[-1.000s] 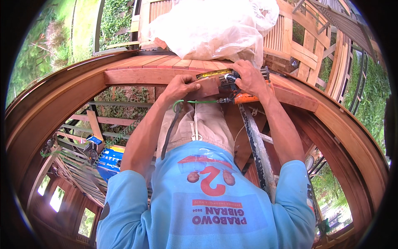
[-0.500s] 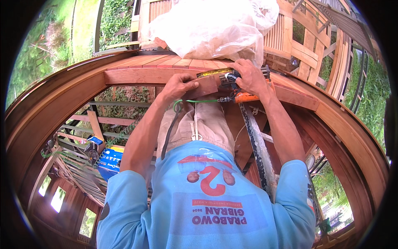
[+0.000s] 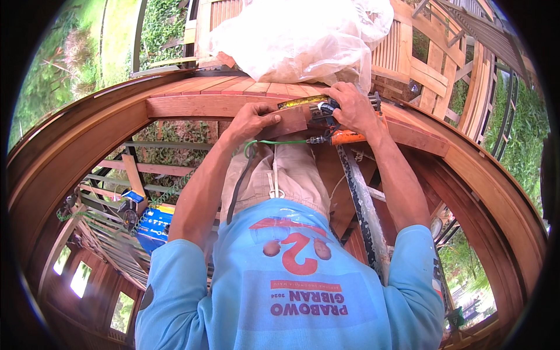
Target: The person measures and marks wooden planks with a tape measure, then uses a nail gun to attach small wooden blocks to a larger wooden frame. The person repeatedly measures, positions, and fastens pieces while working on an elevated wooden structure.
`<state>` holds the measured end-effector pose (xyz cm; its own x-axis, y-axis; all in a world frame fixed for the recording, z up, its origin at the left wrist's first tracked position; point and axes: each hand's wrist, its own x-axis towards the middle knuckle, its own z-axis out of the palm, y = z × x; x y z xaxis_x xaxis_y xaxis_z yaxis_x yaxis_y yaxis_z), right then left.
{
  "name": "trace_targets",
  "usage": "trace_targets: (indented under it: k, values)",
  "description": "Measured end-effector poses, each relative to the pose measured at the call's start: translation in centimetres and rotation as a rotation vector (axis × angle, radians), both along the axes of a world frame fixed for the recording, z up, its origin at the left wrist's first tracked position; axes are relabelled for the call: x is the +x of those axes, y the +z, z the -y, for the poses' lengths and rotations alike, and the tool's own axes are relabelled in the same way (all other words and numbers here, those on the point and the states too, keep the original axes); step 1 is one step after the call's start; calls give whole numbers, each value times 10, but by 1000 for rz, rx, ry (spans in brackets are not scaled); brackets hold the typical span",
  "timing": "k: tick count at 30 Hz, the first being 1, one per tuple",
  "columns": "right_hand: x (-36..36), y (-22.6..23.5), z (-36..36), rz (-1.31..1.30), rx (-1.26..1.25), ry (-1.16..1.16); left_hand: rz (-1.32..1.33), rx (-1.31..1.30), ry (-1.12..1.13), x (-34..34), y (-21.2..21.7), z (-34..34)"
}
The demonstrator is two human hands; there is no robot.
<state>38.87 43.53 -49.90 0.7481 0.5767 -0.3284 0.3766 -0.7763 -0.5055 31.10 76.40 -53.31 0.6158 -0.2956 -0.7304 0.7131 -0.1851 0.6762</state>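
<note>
My left hand [image 3: 249, 120] presses a small reddish wooden block [image 3: 290, 122] flat against a horizontal wooden beam [image 3: 192, 105]. Just to its right, my right hand [image 3: 351, 107] is closed over the top of a power tool [image 3: 345, 138] with a dark head and an orange body, held against the block's right end. A thin green hose [image 3: 274, 142] runs left from the tool under my left wrist. A yellow strip, maybe a tape or level [image 3: 300, 102], lies along the beam above the block.
A crumpled clear plastic sheet [image 3: 297, 35] covers things on the red plank deck [image 3: 233, 86] beyond the beam. Below, through the open frame, are a blue box [image 3: 153, 227], a coiled green hose [image 3: 169, 195] and wooden slats. A speckled metal rail [image 3: 361, 204] slopes down on the right.
</note>
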Motion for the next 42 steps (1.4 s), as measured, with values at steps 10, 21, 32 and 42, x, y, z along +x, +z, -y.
trace_targets:
  k: [10, 21, 32, 42]
  values:
    - [-2, -1, 1, 24, 76, -9, 43, 37, -5, 2, 17, 4]
    - [-1, -2, 0, -3, 69, -29, 105, 114, -87, 10, 25, 7]
    - [-1, -2, -1, 1, 65, -30, 25, 78, -46, 8, 20, 6]
    - [-1, 1, -1, 12, 64, -33, -11, 74, -37, 8, 21, 7]
